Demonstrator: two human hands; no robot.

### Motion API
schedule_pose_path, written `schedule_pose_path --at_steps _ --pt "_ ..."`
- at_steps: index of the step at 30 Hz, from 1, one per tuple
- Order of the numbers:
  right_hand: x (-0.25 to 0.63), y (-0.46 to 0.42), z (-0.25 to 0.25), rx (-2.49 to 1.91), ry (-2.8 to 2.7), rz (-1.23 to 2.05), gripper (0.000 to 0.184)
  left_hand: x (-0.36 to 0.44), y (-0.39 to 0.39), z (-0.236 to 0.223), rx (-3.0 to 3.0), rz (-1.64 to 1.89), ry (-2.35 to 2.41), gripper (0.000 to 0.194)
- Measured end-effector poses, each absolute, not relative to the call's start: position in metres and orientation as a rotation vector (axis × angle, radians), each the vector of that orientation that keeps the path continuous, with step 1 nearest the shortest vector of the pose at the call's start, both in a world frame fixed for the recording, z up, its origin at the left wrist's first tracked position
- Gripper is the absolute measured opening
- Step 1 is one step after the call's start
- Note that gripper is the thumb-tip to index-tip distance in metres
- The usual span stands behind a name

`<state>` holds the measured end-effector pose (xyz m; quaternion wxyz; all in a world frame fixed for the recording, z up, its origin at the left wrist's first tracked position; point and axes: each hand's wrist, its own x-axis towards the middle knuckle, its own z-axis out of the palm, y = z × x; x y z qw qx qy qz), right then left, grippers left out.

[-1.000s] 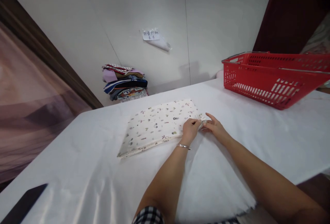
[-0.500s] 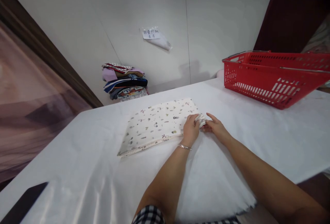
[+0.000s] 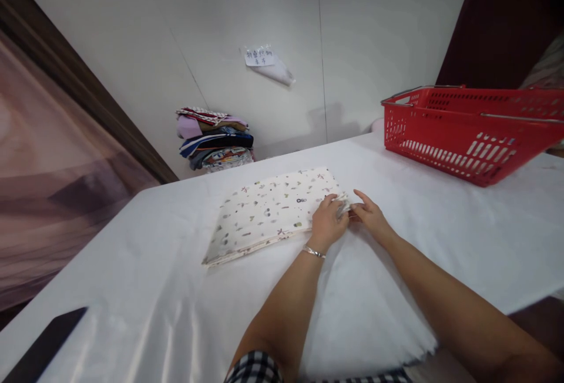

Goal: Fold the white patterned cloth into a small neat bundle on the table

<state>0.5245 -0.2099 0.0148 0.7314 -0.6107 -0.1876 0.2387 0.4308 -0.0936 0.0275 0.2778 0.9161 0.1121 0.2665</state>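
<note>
A folded white cloth (image 3: pixel 268 210) with small printed motifs lies flat on the white-covered table (image 3: pixel 440 224). My left hand (image 3: pixel 327 221), a bracelet on its wrist, rests on the cloth's near right corner with fingers curled around the edge. My right hand (image 3: pixel 369 214) meets it at the same corner and pinches the fabric there. The corner itself is partly hidden between the two hands.
A red plastic basket (image 3: pixel 467 130) stands at the table's far right. A stack of folded clothes (image 3: pixel 215 139) sits against the wall behind the table. A dark flat object (image 3: pixel 44 348) lies at the near left edge. A paper note (image 3: pixel 259 57) is taped on the wall.
Both hands stay at the cloth's right corner; my left fingers have shifted slightly over the edge. The cloth has not moved.
</note>
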Motion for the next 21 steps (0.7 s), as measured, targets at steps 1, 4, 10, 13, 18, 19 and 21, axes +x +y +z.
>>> schedule_pose_path --at_steps 1,4,10,13,18,19,21 --pt "0.524 -0.210 0.014 -1.329 -0.426 0.531 0.083 0.432 -0.093 0.027 2.460 0.712 0.314 0.022" --pt "0.526 -0.209 0.011 -1.309 -0.465 0.539 0.090 0.435 -0.090 0.024 2.422 0.690 0.382 0.015" --pt "0.529 -0.206 0.006 -1.341 -0.467 0.518 0.091 0.441 -0.086 0.020 2.289 0.645 0.437 0.016" --pt "0.528 -0.205 0.006 -1.381 -0.500 0.475 0.085 0.442 -0.087 0.020 2.289 0.673 0.447 0.016" --pt "0.525 -0.206 0.008 -1.467 -0.628 0.403 0.073 0.440 -0.091 0.026 2.399 0.678 0.376 0.019" --pt "0.525 -0.206 0.008 -1.483 -0.643 0.393 0.072 0.439 -0.092 0.027 2.423 0.661 0.358 0.019" --pt "0.525 -0.207 0.009 -1.501 -0.657 0.377 0.071 0.439 -0.093 0.028 2.453 0.636 0.343 0.017"
